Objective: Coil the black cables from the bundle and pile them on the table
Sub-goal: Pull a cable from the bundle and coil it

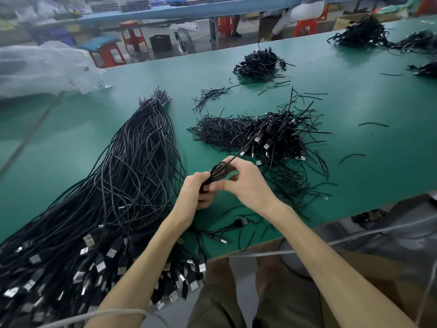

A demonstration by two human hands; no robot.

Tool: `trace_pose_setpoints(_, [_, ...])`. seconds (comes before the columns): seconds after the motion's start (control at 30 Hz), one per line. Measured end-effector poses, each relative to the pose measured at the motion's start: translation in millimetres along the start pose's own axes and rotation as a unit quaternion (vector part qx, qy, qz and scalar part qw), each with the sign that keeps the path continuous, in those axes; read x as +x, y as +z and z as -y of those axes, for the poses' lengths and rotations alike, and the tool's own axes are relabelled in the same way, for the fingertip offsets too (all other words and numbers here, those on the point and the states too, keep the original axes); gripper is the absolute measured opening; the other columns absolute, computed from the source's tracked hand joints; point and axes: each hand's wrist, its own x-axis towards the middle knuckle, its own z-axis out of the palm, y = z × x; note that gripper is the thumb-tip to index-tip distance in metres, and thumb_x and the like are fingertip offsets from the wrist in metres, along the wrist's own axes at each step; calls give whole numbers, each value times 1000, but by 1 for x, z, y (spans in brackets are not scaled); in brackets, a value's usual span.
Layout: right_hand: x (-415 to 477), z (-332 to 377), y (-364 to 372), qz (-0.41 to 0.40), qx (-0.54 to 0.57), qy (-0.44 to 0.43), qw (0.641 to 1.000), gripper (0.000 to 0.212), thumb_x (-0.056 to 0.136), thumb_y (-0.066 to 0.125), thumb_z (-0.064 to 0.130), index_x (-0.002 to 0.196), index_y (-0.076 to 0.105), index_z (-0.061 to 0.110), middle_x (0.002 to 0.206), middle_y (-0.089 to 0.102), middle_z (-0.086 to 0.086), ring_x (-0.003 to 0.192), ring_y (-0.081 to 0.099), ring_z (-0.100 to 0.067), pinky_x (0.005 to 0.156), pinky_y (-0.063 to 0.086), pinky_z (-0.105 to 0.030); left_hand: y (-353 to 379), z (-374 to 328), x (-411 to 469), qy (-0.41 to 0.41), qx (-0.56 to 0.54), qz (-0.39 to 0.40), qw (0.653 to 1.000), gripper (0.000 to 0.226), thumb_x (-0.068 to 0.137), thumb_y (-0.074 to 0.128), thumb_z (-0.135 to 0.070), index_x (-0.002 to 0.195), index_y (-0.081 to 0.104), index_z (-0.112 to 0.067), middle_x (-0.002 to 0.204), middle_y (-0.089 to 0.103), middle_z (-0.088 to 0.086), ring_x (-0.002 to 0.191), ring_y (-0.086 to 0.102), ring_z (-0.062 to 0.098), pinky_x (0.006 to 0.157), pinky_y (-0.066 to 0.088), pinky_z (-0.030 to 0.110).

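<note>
At the left, the big bundle (113,185) of uncoiled black cables lies fanned across the green table (366,162), so most of the work appears to be left. At near centre the left hand (197,189) grips a partly wound cable (218,172), pressed close to the right hand (247,183), which pinches its loops. To the right sits a pile (279,136) of finished coils, with a far pile (260,63) beyond.

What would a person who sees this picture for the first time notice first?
First the long bundle of black cables, which lies across the left side of the green table, its metal plugs toward the near edge. Then the left hand and the right hand in the middle, both gripping one small coil. Behind them, to the right, lies a pile of coiled cables.
</note>
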Motion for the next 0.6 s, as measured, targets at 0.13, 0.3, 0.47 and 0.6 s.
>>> trace_pose_setpoints(0.13, [0,0,-2,-8,-13,-1,1000,26,72,91,23,87,70,21,84,75,5,81,66,-10,80,51,-28,-2,0,0,-4,-9,-13,1000,29,79,47,-49,57,42,-30,54,24,-9,47,11,9,41,13,20])
trace_pose_setpoints(0.3, [-2,3,3,-8,-5,7,1000,19,80,86,18,84,68,22,79,70,8,74,59,-4,75,48,-24,-4,0,0,-2,-25,-19,1000,30,79,46,-50,58,40,-30,54,22,-8,48,10,11,41,11,22])
trace_pose_setpoints(0.47, [-6,7,8,24,-41,39,998,11,94,73,27,91,65,20,87,70,4,76,61,-6,72,46,-25,-7,3,1,2,-54,-17,998,30,83,46,-46,63,37,-25,53,23,-9,46,11,11,39,14,20])
trace_pose_setpoints(0.6, [-9,12,11,67,-102,-19,992,16,104,59,25,105,66,11,100,70,-6,89,61,-23,86,51,-42,-9,2,1,-9,-72,-8,997,30,81,45,-49,61,36,-28,51,20,-11,45,10,10,37,14,20])
